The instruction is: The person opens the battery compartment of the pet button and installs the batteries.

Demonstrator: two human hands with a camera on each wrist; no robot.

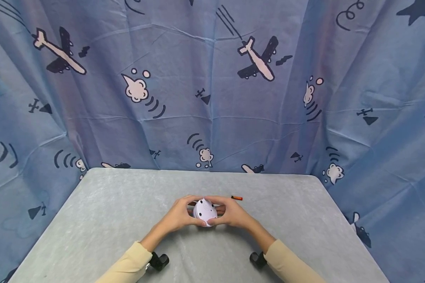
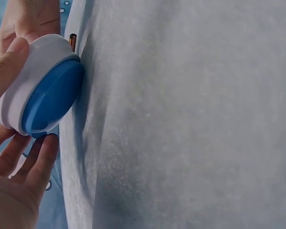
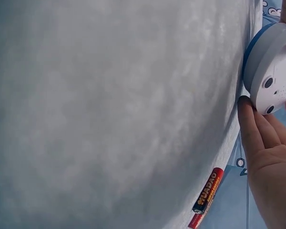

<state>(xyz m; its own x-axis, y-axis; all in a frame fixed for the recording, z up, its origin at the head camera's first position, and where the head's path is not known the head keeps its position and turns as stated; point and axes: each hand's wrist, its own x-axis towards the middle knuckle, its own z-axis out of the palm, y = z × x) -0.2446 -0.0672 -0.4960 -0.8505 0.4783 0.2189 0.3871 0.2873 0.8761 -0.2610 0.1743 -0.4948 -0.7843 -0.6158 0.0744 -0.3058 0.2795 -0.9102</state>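
Both hands hold a round white buzzer button (image 1: 205,212) above the table. Its underside, with small black feet and a patch of tiny holes, faces the head camera. The blue dome (image 2: 56,98) on its other side points down toward the table. My left hand (image 1: 180,215) grips the left edge between thumb and fingers. On the opposite edge, my right hand (image 1: 235,214) grips it the same way. In the right wrist view, the right hand's fingers (image 3: 264,129) reach under the rim. Part of the button lies outside that view.
Red-and-black batteries (image 3: 209,191) lie on the table just beyond the right hand, two showing in the right wrist view. A pale cloth covers the table (image 1: 127,196). Behind it hangs a blue curtain (image 1: 177,137) printed with planes.
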